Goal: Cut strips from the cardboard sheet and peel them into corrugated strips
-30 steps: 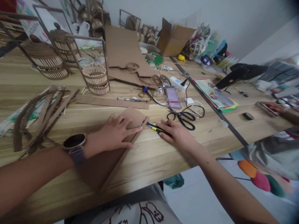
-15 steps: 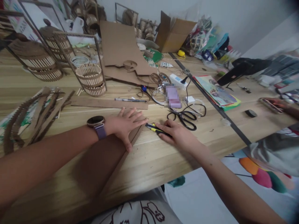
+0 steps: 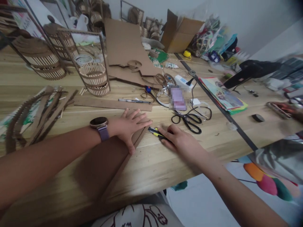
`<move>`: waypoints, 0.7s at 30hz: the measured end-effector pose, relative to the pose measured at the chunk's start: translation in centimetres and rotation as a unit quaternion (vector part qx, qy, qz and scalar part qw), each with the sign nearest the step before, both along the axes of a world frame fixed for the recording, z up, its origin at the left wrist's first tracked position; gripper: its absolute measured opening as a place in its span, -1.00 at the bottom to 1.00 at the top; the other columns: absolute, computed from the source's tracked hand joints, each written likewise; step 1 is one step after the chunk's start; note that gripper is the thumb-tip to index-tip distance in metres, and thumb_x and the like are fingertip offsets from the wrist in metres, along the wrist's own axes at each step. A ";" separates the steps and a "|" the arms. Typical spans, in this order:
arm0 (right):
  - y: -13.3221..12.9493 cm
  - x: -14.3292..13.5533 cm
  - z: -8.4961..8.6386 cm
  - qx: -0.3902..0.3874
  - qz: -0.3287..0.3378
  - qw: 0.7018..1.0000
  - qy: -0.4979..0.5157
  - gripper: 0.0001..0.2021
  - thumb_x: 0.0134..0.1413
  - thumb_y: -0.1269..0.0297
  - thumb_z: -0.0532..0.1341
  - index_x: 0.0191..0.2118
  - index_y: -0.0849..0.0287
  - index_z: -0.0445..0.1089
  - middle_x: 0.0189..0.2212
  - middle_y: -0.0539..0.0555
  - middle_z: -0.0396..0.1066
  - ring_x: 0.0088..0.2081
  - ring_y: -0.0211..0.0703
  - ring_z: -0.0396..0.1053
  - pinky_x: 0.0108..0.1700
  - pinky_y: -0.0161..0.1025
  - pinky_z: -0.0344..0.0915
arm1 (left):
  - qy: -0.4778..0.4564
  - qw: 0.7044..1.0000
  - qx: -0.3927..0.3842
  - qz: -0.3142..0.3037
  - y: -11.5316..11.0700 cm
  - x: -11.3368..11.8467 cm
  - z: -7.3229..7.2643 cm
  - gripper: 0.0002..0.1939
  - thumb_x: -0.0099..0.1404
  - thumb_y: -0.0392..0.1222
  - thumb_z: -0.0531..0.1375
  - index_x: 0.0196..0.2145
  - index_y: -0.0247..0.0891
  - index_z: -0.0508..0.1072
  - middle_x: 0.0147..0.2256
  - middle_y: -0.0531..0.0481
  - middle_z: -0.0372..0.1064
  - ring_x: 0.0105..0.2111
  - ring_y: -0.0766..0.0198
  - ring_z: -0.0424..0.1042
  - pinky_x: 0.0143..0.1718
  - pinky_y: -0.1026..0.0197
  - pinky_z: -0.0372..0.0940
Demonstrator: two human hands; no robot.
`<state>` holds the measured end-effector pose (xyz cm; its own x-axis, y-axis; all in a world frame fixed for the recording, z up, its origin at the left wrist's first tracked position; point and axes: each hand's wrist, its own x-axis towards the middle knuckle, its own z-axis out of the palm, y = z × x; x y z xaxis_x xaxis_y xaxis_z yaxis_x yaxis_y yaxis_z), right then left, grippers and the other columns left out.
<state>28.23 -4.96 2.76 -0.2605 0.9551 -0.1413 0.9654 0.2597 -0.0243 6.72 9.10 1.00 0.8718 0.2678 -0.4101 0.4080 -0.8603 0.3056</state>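
Observation:
My left hand lies spread and palm down on a brown cardboard piece, fingers pointing to its far right corner. A narrow strip runs along the piece's right edge. Just to the right, my right hand grips a black and yellow utility knife, its tip near the cardboard's corner. Beyond the left fingertips are a flat cardboard strip and a pen. Black-handled scissors lie behind my right hand.
Slatted baskets stand at the back left, near curved brown strips. A large cardboard sheet, an open box, a phone and cables are farther back. Another person's hand is at the far right.
The whole view has shifted slightly, with objects appearing a little farther right. Both hands keep nearly the same place and hold; the knife still points at the cardboard's corner.

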 end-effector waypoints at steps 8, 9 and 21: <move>-0.6 -0.7 -0.1 0.001 -0.010 1.000 -0.005 -0.57 0.31 0.20 0.06 0.23 0.15 0.28 -0.19 0.16 0.32 -0.25 -0.07 0.41 -0.26 -0.21 0.35 | 0.002 1.000 0.007 0.000 0.0 0.0 0.1 0.42 -0.26 0.34 0.41 0.40 -0.02 -0.25 0.41 -0.28 -0.55 0.34 -0.42 -0.58 0.13 -0.59 -0.51; -0.8 -0.7 -0.1 0.001 -0.013 1.000 -0.007 -0.57 0.31 0.20 0.06 0.24 0.15 0.27 -0.19 0.16 0.32 -0.26 -0.08 0.41 -0.27 -0.22 0.35 | 0.002 1.000 0.006 0.002 0.0 0.0 0.1 0.42 -0.27 0.34 0.41 0.40 -0.02 -0.25 0.41 -0.28 -0.55 0.34 -0.42 -0.58 0.14 -0.59 -0.51; -1.5 -1.6 0.2 -0.006 -0.003 0.999 -0.045 -0.56 0.31 0.19 0.07 0.25 0.14 0.24 -0.21 0.15 0.34 -0.27 -0.10 0.41 -0.30 -0.25 0.35 | 0.009 1.000 0.021 -0.009 0.2 0.0 -0.1 0.40 -0.22 0.35 0.39 0.40 -0.01 -0.30 0.41 -0.28 -0.60 0.35 -0.39 -0.59 0.13 -0.60 -0.49</move>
<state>26.60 -6.45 2.96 -0.2415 0.9545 -0.1749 0.9651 0.2550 0.0593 6.72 9.25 0.92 0.8697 0.2688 -0.4139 0.3968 -0.8796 0.2625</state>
